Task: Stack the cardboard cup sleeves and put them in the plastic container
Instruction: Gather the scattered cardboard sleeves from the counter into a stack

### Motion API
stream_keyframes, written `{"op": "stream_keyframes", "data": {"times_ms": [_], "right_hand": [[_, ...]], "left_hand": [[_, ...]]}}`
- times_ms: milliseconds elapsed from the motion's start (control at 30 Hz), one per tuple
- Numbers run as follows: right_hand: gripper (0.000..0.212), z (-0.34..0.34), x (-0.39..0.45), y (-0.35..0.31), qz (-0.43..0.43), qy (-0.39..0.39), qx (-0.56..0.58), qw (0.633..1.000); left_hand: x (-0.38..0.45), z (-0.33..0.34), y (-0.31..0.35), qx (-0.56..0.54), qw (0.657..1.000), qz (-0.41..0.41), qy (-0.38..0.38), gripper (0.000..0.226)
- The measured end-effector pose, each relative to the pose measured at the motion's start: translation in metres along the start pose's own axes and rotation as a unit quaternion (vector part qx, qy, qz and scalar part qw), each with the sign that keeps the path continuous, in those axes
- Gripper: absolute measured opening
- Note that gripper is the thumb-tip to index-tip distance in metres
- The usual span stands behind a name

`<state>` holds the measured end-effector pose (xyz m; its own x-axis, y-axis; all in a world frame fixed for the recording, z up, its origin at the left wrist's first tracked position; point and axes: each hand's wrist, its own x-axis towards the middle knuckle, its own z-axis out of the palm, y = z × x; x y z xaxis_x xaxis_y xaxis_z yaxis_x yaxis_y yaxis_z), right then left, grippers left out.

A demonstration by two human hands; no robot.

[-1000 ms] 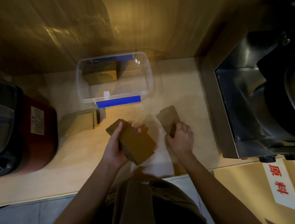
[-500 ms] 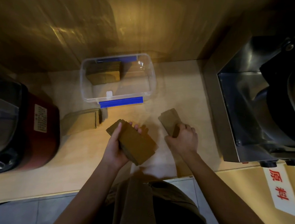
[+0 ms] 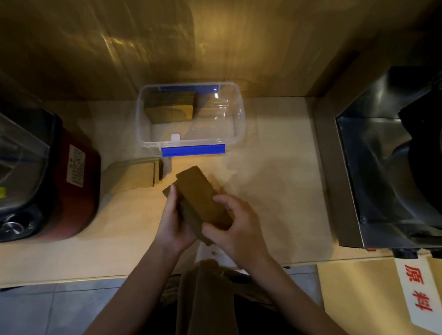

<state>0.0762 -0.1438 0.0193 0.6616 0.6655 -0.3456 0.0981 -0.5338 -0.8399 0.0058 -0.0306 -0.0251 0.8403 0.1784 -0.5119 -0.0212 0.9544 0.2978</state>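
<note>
Fingers (image 3: 220, 199) of the right hand (image 3: 236, 229) are curled over the near right end of a stack of cardboard cup sleeves (image 3: 201, 197), thumb on top. The left hand (image 3: 174, 223) clasps the same stack from the left side, thumb lying along its left edge. The stack is held between both hands above the bench (image 3: 274, 187), tilted, its long axis running from far left to near right. The top sleeve sits slightly offset from those beneath.

Head view, beyond the fingers: a clear plastic container (image 3: 240, 121) with blue clips stands open on the bench, well apart from the hands. A second stack of sleeves (image 3: 170, 108) stands inside its far left corner. To the left of the fingers, just in front of the container, a third pile of sleeves (image 3: 132, 177) lies flat on the bench. Further left stands a red appliance (image 3: 78, 182). Right of the fingers, a stainless steel machine (image 3: 389, 167) occupies the bench end.
</note>
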Motion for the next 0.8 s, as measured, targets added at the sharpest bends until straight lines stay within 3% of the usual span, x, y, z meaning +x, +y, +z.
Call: {"op": "stream_keyframes", "data": {"times_ms": [167,433,533,600,667,733,800], "right_hand": [[0.064,0.016,-0.005,-0.001,-0.082,0.019,-0.115,0.99],[0.066,0.024,-0.005,0.005,-0.106,-0.043,-0.185,0.976],[0.048,0.019,-0.004,0.008,-0.005,-0.068,-0.018,0.998],[0.033,0.014,-0.003,0.009,0.069,-0.013,0.135,0.988],[0.027,0.011,-0.001,0.012,0.183,0.007,0.28,0.942],[0.03,0.011,0.002,0.017,0.297,-0.049,0.407,0.862],[0.041,0.014,0.001,0.019,0.351,-0.117,0.481,0.795]], "left_hand": [[-0.007,-0.007,0.001,-0.019,0.999,0.019,-0.027,0.084],[-0.013,-0.018,0.003,-0.009,0.999,0.05,-0.013,0.065],[-0.015,-0.02,0.005,-0.012,0.998,0.056,-0.003,0.06],[-0.016,-0.02,0.006,-0.016,0.998,0.065,0.011,0.06],[-0.017,-0.016,0.008,-0.014,0.997,0.078,0.022,0.059],[-0.018,-0.013,0.008,-0.011,0.996,0.088,0.03,0.048],[-0.018,-0.011,0.008,0.001,0.995,0.096,0.037,0.038]]}}
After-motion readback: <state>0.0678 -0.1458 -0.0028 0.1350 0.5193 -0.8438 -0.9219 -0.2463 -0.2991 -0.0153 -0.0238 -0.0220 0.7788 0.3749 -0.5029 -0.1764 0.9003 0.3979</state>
